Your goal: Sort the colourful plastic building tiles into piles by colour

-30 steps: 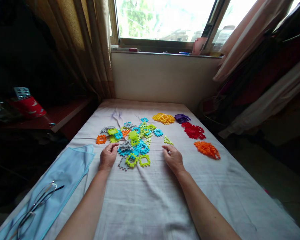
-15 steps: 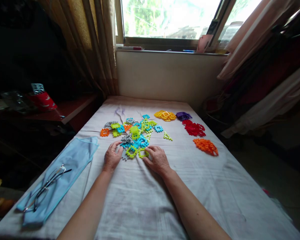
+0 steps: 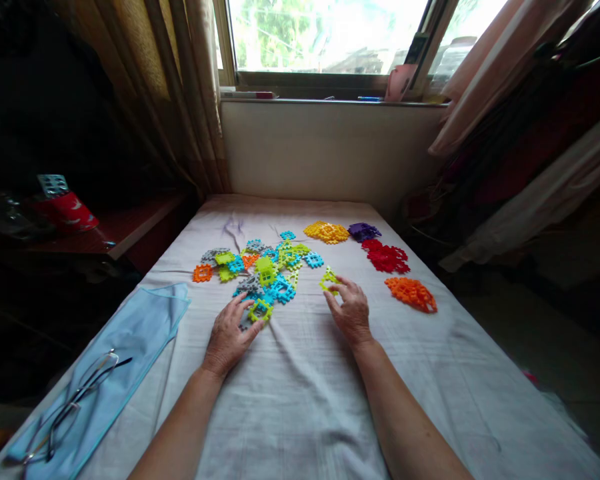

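Observation:
My left hand (image 3: 230, 337) rests at the near edge of a mixed pile, fingers apart, with thumb and fingertips around the edge of a lime-green square interlocking piece (image 3: 261, 311). A grey piece (image 3: 245, 320) is partly hidden under that hand. Right of the pile, my right hand (image 3: 353, 310) holds another lime-green square interlocking piece (image 3: 325, 285) between thumb and fingers, low over the sheet. It overlaps a lime-green triangular piece (image 3: 329, 272). Blue pieces (image 3: 283, 289), lime-green pieces (image 3: 266, 270) and grey pieces (image 3: 250, 284) make up most of the pile.
Sorted heaps lie to the right: yellow (image 3: 326, 232), purple (image 3: 364, 232), red (image 3: 386, 257) and orange (image 3: 411, 295). A loose orange square (image 3: 203, 273) sits left of the pile. Eyeglasses (image 3: 77, 400) lie on a light-blue cloth (image 3: 145, 320). A window sill (image 3: 330, 100) runs behind.
My right hand has carried a lime-green square from the pile's near edge rightward to the triangular piece. My left hand has moved in over the pile's near edge. The view has shifted slightly.

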Demonstrator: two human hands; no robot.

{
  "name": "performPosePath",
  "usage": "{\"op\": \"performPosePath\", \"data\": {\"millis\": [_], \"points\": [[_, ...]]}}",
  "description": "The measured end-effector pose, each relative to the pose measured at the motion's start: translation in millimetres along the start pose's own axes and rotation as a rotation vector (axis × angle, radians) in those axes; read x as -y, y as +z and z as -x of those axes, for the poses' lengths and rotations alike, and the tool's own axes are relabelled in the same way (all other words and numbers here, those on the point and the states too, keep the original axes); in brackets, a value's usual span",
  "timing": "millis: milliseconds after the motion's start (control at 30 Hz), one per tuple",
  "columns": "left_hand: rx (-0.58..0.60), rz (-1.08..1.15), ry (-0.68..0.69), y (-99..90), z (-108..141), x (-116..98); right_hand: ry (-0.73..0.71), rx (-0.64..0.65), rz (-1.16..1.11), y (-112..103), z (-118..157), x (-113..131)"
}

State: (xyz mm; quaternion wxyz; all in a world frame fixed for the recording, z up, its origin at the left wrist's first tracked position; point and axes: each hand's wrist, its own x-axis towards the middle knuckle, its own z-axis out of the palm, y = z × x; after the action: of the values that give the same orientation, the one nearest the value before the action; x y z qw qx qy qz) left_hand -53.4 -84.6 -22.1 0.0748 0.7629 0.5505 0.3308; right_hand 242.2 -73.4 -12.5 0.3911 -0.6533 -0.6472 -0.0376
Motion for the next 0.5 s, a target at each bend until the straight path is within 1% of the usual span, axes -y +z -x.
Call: {"op": "performPosePath", "data": {"millis": [67,167,233,333,500], "points": [[-0.001,-0.059,0.016,1.6,1,0,0.090,-0.034,0.061,1,-12,-16],[-0.007,-0.136,0.046,3.2,2,-1,0.160,-0.007,0.107,6,-23,-30],[-0.007,-0.167,0.050,3.8,3,-1,0.187,0.015,0.126,10,-25,-34],[0.007,-0.187,0.044,4.2,4,-1,0.207,0.033,0.150,14,-21,-38],[0.022,-0.206,0.036,3.7,3,-2,0.171,0.031,0.156,16,-16,-41]]}}
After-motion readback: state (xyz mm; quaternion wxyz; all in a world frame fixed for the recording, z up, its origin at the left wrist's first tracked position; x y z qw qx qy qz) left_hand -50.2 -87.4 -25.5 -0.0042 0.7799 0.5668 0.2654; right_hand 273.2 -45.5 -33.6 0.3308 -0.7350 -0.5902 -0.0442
